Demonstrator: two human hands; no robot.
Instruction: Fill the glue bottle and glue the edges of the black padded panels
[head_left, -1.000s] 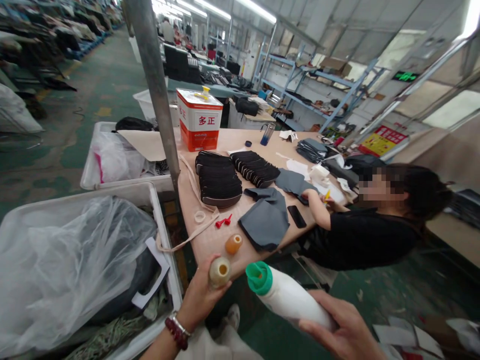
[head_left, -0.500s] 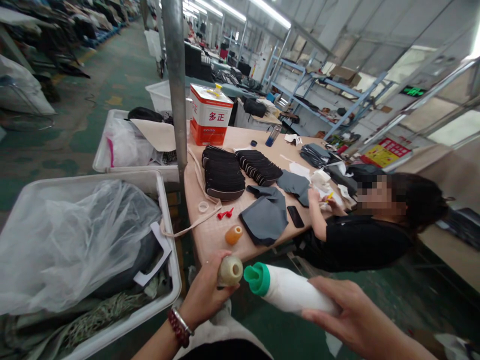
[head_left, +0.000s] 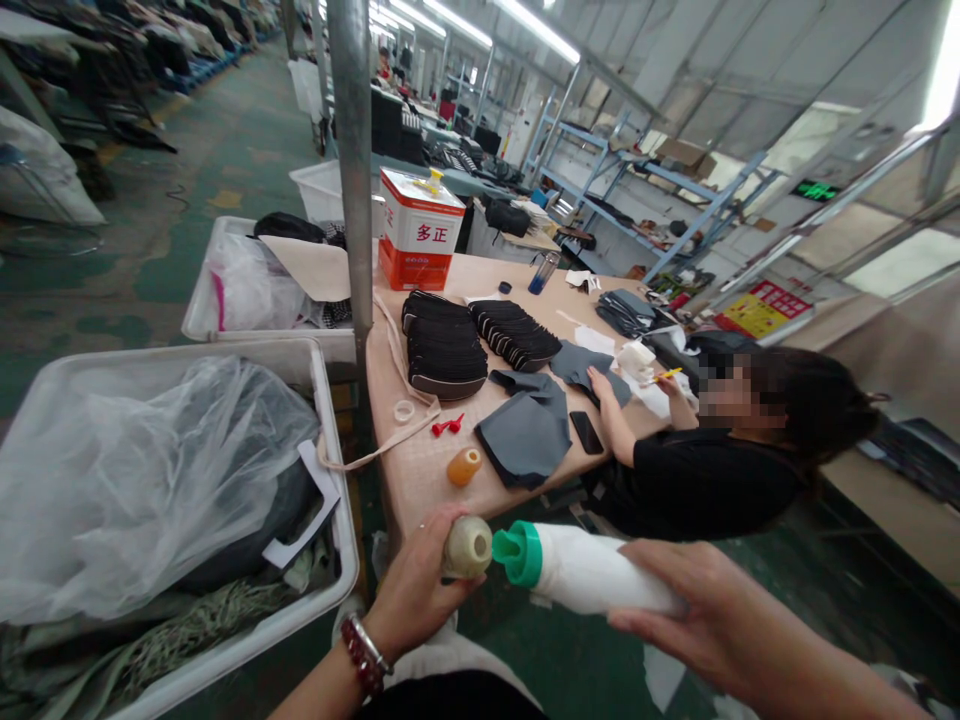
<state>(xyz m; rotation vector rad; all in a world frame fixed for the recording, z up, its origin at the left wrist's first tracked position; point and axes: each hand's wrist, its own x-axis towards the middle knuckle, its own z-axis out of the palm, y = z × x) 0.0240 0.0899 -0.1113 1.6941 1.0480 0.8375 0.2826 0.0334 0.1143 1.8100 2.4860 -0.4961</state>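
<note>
My left hand (head_left: 420, 580), with a bracelet at the wrist, is wrapped round a small cloudy bottle (head_left: 468, 547) whose open mouth faces right. My right hand (head_left: 694, 600) grips a white bottle (head_left: 600, 568) by its rear part, tilted nearly level. Its green spout (head_left: 519, 553) points left, close to the mouth of the small bottle. Whether the two touch is hard to tell. Beyond my left hand, an orange bottle (head_left: 464, 466) lies on the table (head_left: 409, 500), near two red caps (head_left: 448, 426) and a translucent ring (head_left: 403, 411).
A metal post (head_left: 351, 170) rises at the table's left corner. White bins (head_left: 330, 400) with plastic and cloth stand left. Stacked black pieces (head_left: 446, 345), grey sheets (head_left: 525, 435), a phone (head_left: 586, 432) and a red-white can (head_left: 420, 230) are on the table. A person (head_left: 720, 480) sits right.
The small bottle and the green spout have come closer together, and the white bottle is more level. The person's hands have moved apart, one now on a grey sheet, the other holding something yellow.
</note>
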